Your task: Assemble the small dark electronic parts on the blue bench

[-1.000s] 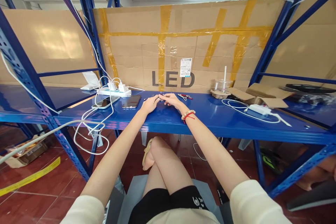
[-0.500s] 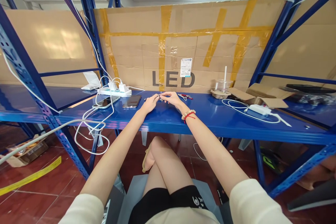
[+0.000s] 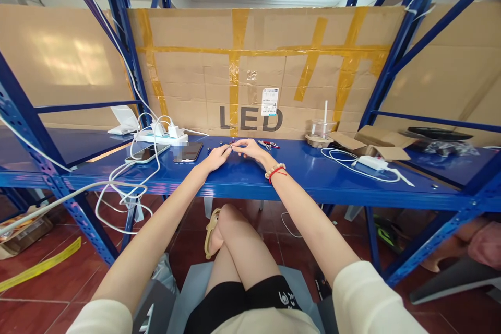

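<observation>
At the middle of the blue shelf, my left hand [image 3: 219, 157] rests low with its fingers closed together. My right hand [image 3: 252, 149], with a beaded bracelet [image 3: 275, 171] and red string at the wrist, reaches in from the other side, its fingertips bent in a pinch close to the left ones. Anything between the fingers is too small to make out. Several tiny dark pieces [image 3: 221, 142] lie just behind and left of my fingers. Past my right hand are a slim red tool [image 3: 271, 143] and a small silvery item [image 3: 264, 145] that I cannot name.
Left stand two phones [image 3: 188, 152] [image 3: 147, 153], a white power strip [image 3: 162, 137] and looped white cables [image 3: 129, 188] hanging over the edge. Right are a plastic cup with straw [image 3: 321, 129], a white adapter [image 3: 372, 162] and an open carton [image 3: 371, 141]. Cardboard [image 3: 183, 78] backs the shelf.
The view has turned slightly right, so things sit further left. My fingertips have drawn a little apart and shifted a bit on the shelf; the small pieces behind them show more.
</observation>
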Tool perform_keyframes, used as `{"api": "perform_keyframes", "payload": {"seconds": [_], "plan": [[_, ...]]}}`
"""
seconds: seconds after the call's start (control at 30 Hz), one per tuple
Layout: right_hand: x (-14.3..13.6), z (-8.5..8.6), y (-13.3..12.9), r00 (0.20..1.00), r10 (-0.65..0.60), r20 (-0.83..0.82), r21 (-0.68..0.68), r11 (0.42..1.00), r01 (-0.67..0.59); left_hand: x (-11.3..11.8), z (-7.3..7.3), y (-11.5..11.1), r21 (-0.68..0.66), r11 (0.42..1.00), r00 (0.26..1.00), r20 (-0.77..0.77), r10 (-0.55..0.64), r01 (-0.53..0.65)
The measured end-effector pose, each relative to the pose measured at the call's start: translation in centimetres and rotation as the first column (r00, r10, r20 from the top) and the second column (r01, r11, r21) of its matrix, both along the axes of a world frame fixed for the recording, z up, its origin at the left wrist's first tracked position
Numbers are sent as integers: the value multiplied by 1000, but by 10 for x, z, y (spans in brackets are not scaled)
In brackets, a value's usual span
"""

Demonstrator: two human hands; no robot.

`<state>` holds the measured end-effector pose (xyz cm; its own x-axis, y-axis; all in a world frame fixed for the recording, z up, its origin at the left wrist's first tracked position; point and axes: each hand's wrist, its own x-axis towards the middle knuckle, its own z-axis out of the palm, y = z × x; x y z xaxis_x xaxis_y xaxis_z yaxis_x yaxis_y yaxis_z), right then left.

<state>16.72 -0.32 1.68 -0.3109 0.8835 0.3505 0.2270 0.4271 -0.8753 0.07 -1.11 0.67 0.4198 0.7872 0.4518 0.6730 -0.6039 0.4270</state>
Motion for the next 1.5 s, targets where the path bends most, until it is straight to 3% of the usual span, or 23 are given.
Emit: {"api": "perform_keyframes", "payload": {"seconds": [0.4, 0.9, 1.5], "plan": [[4, 0, 1, 997, 30, 75, -6, 1000, -30, -4, 0, -3, 89, 993, 996, -56, -71, 76], [1, 2, -3, 998, 20, 61, -73, 997, -16, -6, 0, -2, 150, 988, 998, -53, 46, -38], [-2, 2, -4, 996, -58, 65, -119, 991, 66, -3, 0, -2, 164, 986, 998, -38, 48, -41]]}}
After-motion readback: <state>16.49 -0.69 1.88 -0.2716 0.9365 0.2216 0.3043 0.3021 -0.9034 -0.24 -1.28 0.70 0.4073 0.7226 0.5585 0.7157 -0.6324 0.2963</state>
